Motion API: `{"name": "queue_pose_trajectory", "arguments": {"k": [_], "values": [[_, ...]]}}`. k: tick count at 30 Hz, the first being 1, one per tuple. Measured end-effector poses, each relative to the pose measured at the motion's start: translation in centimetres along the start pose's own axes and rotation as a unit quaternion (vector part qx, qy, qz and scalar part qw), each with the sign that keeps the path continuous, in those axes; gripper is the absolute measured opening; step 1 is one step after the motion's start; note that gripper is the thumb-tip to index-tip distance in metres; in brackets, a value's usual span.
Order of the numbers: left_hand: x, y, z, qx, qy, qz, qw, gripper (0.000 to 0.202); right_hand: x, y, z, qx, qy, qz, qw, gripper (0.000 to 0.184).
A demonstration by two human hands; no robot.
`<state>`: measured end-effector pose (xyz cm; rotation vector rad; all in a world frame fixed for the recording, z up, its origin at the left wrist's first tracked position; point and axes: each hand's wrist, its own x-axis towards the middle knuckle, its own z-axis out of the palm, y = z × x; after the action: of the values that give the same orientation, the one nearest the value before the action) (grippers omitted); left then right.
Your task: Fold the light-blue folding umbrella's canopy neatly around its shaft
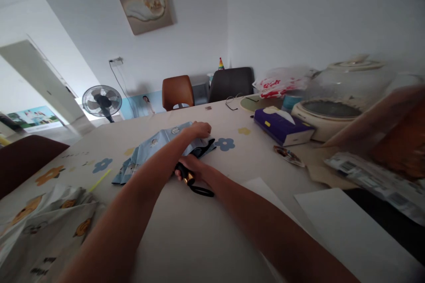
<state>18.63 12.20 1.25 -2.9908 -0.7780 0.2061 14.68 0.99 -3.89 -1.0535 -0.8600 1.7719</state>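
A folding umbrella with a light blue printed canopy (162, 139) lies partly spread on the table in front of me. My right hand (191, 166) is wrapped round its black handle with a gold end (189, 179), and a black wrist strap (202, 191) hangs from it. Farther off, my left hand (201, 130) is closed at the canopy's right part, its fingers curled onto the cloth. My left forearm hides some of the canopy. The dark underside shows beside my left hand.
To the right stand a purple tissue box (282, 126), a large glass jar (345, 93), and sheets of white paper (352, 234). Glasses (232, 102) lie at the back. Crumpled printed cloth (49, 234) and a yellow stick (100, 180) are at left. Chairs (177, 91) stand beyond the table.
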Motion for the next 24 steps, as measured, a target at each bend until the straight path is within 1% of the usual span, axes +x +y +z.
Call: {"name": "queue_pose_trajectory", "arguments": {"k": [2, 5, 9, 11, 14, 17, 20, 22, 24], "values": [[-0.4, -0.7, -0.3, -0.010, 0.023, 0.006, 1.000, 0.033, 0.0, -0.1, 0.0, 0.001, -0.004, 0.019, 1.000, 0.015], [-1.2, -1.6, -0.6, -0.021, 0.052, 0.005, 0.998, 0.033, -0.2, -0.3, 0.0, -0.001, 0.010, 0.043, 0.999, 0.018], [-2.4, -2.2, -1.2, -0.038, 0.101, -0.003, 0.994, 0.030, -0.7, -0.6, 0.3, -0.008, 0.015, 0.040, 0.999, 0.022], [-3.2, -2.5, -1.9, -0.039, 0.128, -0.009, 0.991, 0.029, -0.8, -0.7, 0.4, -0.015, 0.015, 0.048, 0.999, 0.025], [-4.5, -3.1, -3.5, -0.036, 0.163, -0.011, 0.986, 0.030, -1.0, -0.9, 0.7, -0.001, 0.028, 0.057, 0.998, 0.023], [-6.3, -4.2, -5.4, -0.047, 0.211, -0.020, 0.976, 0.029, -1.1, -1.2, 1.0, 0.011, 0.048, 0.065, 0.997, 0.021], [-8.5, -5.7, -7.0, -0.072, 0.261, -0.035, 0.962, 0.027, -1.1, -1.2, 1.1, 0.018, 0.050, 0.067, 0.996, 0.020], [-10.2, -6.9, -7.6, -0.104, 0.291, -0.032, 0.950, 0.026, -1.0, -1.1, 1.2, 0.028, 0.055, 0.061, 0.996, 0.019], [-12.0, -8.2, -7.6, -0.144, 0.316, -0.027, 0.937, 0.025, -1.0, -1.0, 1.2, 0.030, 0.063, 0.058, 0.996, 0.018]]}}
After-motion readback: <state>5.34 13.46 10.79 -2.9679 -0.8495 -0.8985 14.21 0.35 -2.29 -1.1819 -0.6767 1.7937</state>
